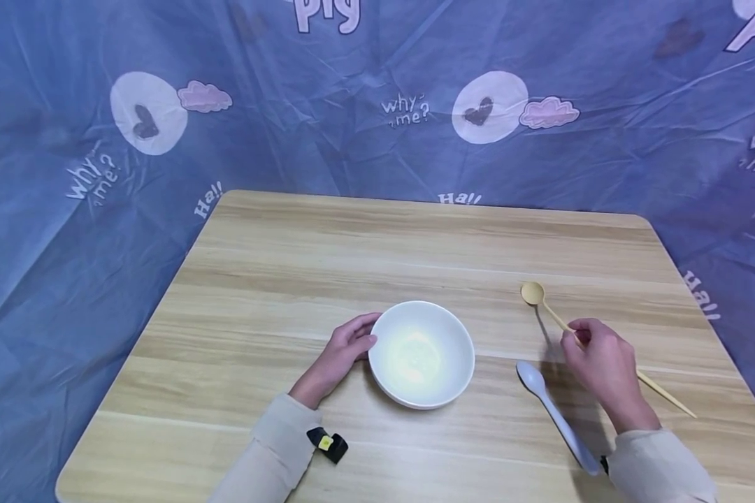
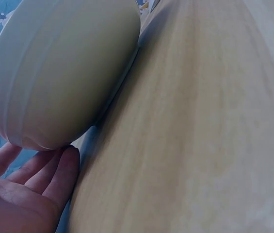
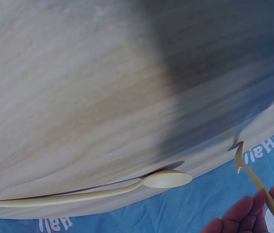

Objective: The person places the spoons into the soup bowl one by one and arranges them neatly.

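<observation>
My left hand (image 1: 342, 356) holds the near left side of a white bowl (image 1: 423, 355), thumb at the rim. In the left wrist view its fingers (image 2: 61, 177) lie against the bowl's outer wall. My right hand (image 1: 604, 363) pinches the handle of a yellow spoon (image 1: 532, 293), whose head points forward. The right wrist view shows this spoon's tip (image 3: 239, 158) slanting toward the table. A second yellow spoon (image 3: 168, 178) lies on the table; in the head view only its handle (image 1: 667, 395) shows, the rest hidden by my hand. A grey-blue spoon (image 1: 556, 416) lies left of my right hand.
The light wooden table (image 1: 270, 272) has rounded corners. A blue printed curtain (image 1: 327, 140) hangs behind it and shows along both sides. A black strap with a yellow piece (image 1: 327, 443) is at my left cuff.
</observation>
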`<state>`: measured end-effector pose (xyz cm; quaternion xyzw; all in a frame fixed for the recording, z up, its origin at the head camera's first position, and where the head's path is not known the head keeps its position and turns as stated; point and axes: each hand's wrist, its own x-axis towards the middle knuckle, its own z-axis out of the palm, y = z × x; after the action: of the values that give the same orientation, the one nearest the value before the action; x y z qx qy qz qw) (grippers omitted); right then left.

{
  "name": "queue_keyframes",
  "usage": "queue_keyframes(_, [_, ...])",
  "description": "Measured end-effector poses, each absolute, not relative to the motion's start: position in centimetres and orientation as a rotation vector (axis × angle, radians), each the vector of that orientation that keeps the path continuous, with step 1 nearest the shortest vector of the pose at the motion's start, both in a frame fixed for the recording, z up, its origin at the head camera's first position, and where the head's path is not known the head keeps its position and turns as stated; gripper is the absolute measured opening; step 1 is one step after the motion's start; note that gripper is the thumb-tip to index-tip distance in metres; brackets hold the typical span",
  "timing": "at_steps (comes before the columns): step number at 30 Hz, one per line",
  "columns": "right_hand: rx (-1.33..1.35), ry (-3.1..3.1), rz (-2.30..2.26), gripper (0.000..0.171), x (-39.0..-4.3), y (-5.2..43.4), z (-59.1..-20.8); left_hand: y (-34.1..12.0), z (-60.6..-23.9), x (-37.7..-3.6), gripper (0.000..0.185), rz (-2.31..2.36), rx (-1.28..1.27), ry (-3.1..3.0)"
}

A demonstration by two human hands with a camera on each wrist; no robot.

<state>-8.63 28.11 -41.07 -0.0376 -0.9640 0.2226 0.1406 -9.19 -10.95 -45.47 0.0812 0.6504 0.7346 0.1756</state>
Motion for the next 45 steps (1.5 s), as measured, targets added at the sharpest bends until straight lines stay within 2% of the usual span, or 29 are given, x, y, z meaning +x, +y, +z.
queue_keyframes(45, [-0.361,-2.551,0.864,0.016,-9.04,27.92,-40.51,-10.95,-45.87,-9.20,0.047,2.091,0.203,1.823])
